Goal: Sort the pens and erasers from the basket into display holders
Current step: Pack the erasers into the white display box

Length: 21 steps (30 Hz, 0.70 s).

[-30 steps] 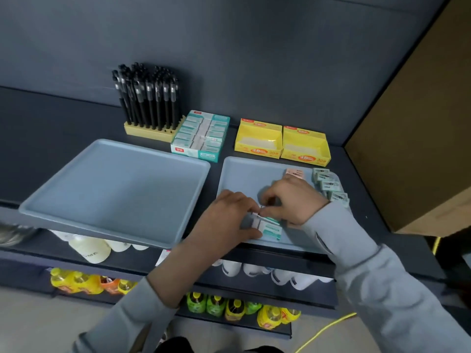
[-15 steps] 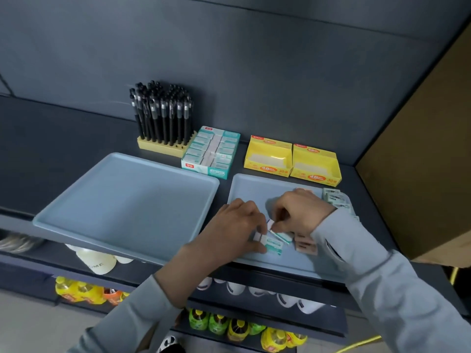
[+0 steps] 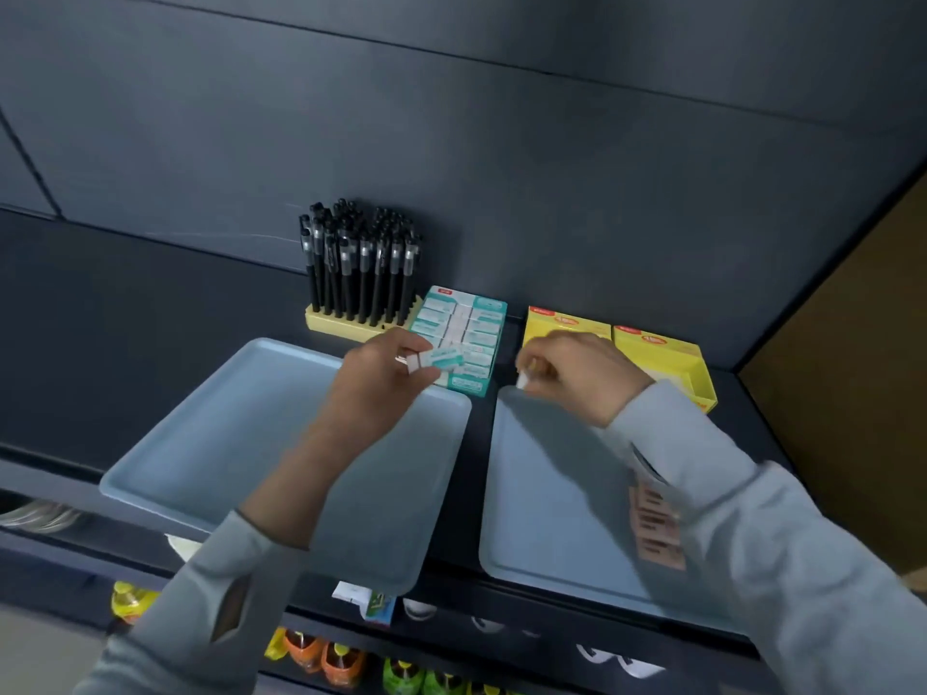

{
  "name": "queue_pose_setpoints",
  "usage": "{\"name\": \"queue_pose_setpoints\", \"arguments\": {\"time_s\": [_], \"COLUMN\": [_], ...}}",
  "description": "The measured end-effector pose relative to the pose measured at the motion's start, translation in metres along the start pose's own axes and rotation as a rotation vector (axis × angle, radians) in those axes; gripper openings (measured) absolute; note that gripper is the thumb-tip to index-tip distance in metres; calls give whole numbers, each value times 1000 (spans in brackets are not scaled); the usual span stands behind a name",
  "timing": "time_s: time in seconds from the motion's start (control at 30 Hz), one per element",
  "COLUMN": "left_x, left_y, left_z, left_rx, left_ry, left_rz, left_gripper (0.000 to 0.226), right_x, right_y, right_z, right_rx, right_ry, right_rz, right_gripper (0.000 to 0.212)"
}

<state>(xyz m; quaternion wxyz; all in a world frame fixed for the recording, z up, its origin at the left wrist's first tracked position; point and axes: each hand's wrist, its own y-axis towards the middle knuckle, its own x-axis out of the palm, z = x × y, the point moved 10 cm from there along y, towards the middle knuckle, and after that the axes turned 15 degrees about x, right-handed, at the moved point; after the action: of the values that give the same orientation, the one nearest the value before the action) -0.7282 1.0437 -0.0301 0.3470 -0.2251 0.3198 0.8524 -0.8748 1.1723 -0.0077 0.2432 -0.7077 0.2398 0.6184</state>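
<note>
Teal eraser [image 3: 437,359] pinched in left hand [image 3: 381,383], long axis crosswise, white end handward.

Left hand [image 3: 381,388] and right hand [image 3: 577,378] outstretched, fingers pinching

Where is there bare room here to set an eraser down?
Left tray: nothing on it. Right tray: bare from its left rim to the pink erasers by the sleeve. Crowded: back row, pen holder, teal eraser box, yellow boxes, with left hand and right hand there.

Nothing legible; labels on yellow boxes [image 3: 569,321], eraser box [image 3: 471,321] blurred.
</note>
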Motion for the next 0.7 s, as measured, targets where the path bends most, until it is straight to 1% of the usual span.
{"name": "queue_pose_setpoints", "arguments": {"time_s": [0.07,0.1,0.23,0.3,0.37,0.43,0.53,0.6,0.63,0.67,0.7], "left_x": [-9,-12,-20,-22,-22,-21,-17,-11,-9,-6,-2], "left_y": [6,8,9,8,8,10,13,17,19,22,25], "left_z": [-15,-20,-30,-35,-40,-41,-36,-30,-25,-21,-16], "left_rx": [-33,-37,2,20,32,60,104,132,149,171,196], "left_ry": [20,37,103,102,102,100,87,63,49,37,22], "left_rz": [14,14,-4,-3,-9,-15,-30,-35,-33,-30,-33], "left_gripper": [24,24,21,21,23,25,26,26,27,28,28], "right_x": [-5,-1,32,34,33,36,35,24,19,19,24], "right_y": [21,31,62,69,73,75,74,69,64,60,56], "right_z": [-24,-35,-50,-49,-49,-47,-42,-39,-40,-43,-47], "right_rx": [-48,-60,-44,-29,-27,-31,-39,-40,-49,-62,-73], "right_ry": [62,77,50,134,221,240,228,323,410,508,597], "right_rz": [94,113,74,80,67,57,76,113,101,39,-59], "right_gripper": [20,23,32,33,32,27,19,15,14,13,11]}}
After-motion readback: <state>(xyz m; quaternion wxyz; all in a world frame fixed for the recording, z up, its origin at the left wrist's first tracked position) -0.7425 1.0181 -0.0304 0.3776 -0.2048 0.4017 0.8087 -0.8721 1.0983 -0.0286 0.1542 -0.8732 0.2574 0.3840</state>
